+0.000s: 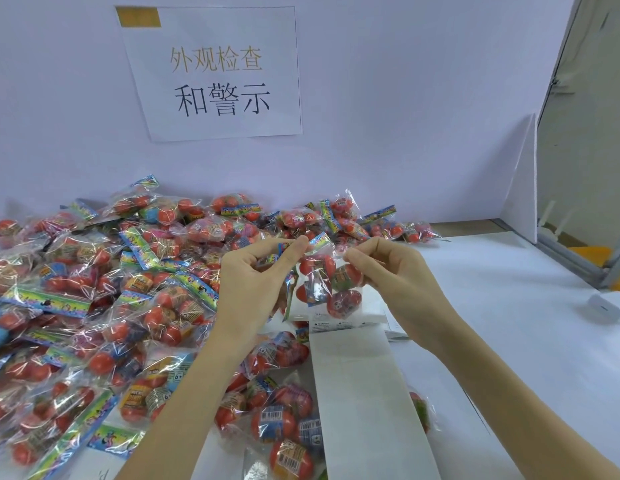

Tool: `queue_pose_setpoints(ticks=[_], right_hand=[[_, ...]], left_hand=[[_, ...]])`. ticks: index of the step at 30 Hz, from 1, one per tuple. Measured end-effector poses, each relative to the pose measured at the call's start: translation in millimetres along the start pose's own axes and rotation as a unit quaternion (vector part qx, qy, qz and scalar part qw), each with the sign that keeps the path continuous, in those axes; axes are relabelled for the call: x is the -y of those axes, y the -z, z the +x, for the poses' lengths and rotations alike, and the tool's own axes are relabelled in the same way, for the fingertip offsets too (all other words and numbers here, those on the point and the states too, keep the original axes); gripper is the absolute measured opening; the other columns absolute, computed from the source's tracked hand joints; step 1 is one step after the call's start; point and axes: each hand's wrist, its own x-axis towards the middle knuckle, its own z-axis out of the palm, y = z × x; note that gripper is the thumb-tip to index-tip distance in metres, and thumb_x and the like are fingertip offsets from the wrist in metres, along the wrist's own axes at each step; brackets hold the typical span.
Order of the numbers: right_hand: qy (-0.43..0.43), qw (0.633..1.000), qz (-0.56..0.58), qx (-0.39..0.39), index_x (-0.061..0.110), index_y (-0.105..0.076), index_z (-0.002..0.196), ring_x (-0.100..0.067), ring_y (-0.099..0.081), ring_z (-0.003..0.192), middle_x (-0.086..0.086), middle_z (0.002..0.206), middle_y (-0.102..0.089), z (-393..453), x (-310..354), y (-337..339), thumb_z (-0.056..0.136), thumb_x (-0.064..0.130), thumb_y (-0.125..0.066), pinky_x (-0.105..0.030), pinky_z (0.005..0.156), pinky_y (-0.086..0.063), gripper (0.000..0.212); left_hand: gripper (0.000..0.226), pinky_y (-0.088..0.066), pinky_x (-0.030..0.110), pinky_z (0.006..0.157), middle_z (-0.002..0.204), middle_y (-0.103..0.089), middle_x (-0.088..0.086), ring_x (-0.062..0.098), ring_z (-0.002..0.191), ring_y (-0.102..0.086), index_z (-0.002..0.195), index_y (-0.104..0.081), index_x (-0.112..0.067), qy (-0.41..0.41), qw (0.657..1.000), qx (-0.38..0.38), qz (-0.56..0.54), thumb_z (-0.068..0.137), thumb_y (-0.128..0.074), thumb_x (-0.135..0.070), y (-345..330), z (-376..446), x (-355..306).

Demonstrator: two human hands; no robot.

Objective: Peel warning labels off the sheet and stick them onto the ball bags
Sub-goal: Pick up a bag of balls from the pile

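Note:
I hold one clear bag of red balls (327, 278) up above the table, between both hands. My left hand (256, 271) pinches the bag's colourful top header with thumb and fingers. My right hand (388, 268) pinches the bag's upper right edge. Below the bag lies the white label sheet strip (357, 393), running toward me, with printed warning labels (331, 325) at its far end. I cannot tell whether a label is on the held bag.
A large pile of ball bags (104, 292) covers the left half of the white table (509, 323) and reaches the back wall. A paper sign (218, 74) hangs on that wall. A small white device (604, 308) lies at the right, near a white divider (523, 188).

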Motion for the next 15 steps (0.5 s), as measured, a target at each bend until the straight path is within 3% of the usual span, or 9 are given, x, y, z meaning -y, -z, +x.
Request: queue_pose_setpoints(ticks=[4, 6, 8, 10, 12, 15], right_hand=[[0.010, 1.000, -0.005, -0.005, 0.028, -0.073, 0.075, -0.009, -0.059, 0.069, 0.005, 0.072, -0.066, 1, -1, 0, 0.099, 0.020, -0.069, -0.021, 0.072, -0.053, 0.026], [0.004, 1.000, -0.004, 0.002, 0.026, -0.075, 0.087, -0.010, -0.061, 0.075, 0.002, 0.079, -0.068, 1, -1, 1, 0.102, 0.027, -0.066, -0.023, 0.073, -0.054, 0.017], [-0.018, 1.000, 0.015, 0.002, 0.024, -0.077, 0.104, -0.014, -0.063, 0.079, -0.005, 0.090, -0.070, 2, -1, 1, 0.102, 0.045, -0.059, -0.026, 0.070, -0.053, 0.028], [-0.060, 0.998, 0.022, -0.018, 0.025, -0.078, 0.104, -0.019, -0.058, 0.068, -0.009, 0.082, -0.064, 4, 0, 2, 0.098, 0.063, -0.052, -0.027, 0.058, -0.049, 0.046], [-0.096, 0.995, 0.041, -0.006, 0.016, -0.073, 0.112, -0.024, -0.057, 0.061, -0.013, 0.076, -0.066, 5, -1, 3, 0.096, 0.069, -0.050, -0.027, 0.052, -0.045, 0.061], [-0.078, 0.992, 0.102, 0.006, 0.009, -0.065, 0.130, -0.030, -0.073, 0.080, -0.019, 0.092, -0.076, 5, -3, 5, 0.097, 0.053, -0.059, -0.028, 0.064, -0.055, 0.056]], left_hand=[[0.015, -0.036, 0.018, 0.037, 0.041, -0.048, 0.008, 0.015, 0.028, -0.037, 0.087, -0.084, -0.033, 0.020, 1.000, 0.007, -0.009, 0.090, -0.078, -0.047, -1, -1, 0], [0.019, -0.034, 0.021, 0.034, 0.050, -0.057, 0.021, 0.020, 0.027, -0.042, 0.089, -0.085, -0.030, 0.017, 1.000, 0.011, -0.022, 0.088, -0.078, -0.048, -1, -1, -2], [0.016, -0.043, 0.026, 0.036, 0.061, -0.066, 0.025, 0.027, 0.032, -0.054, 0.091, -0.085, -0.027, 0.000, 0.999, 0.002, -0.053, 0.089, -0.078, -0.041, 0, -1, -6], [0.012, -0.058, 0.031, 0.049, 0.078, -0.077, 0.015, 0.030, 0.049, -0.070, 0.096, -0.085, -0.022, -0.020, 0.997, -0.010, -0.072, 0.089, -0.078, -0.030, 1, 0, -9], [0.014, -0.064, 0.029, 0.066, 0.099, -0.080, 0.007, 0.028, 0.072, -0.079, 0.100, -0.084, -0.013, -0.045, 0.996, 0.015, -0.073, 0.090, -0.077, -0.019, 2, 1, -12], [0.015, -0.063, 0.031, 0.085, 0.110, -0.077, 0.006, 0.024, 0.097, -0.076, 0.101, -0.082, -0.005, -0.103, 0.988, 0.112, -0.013, 0.089, -0.076, -0.012, 0, -1, -9]])
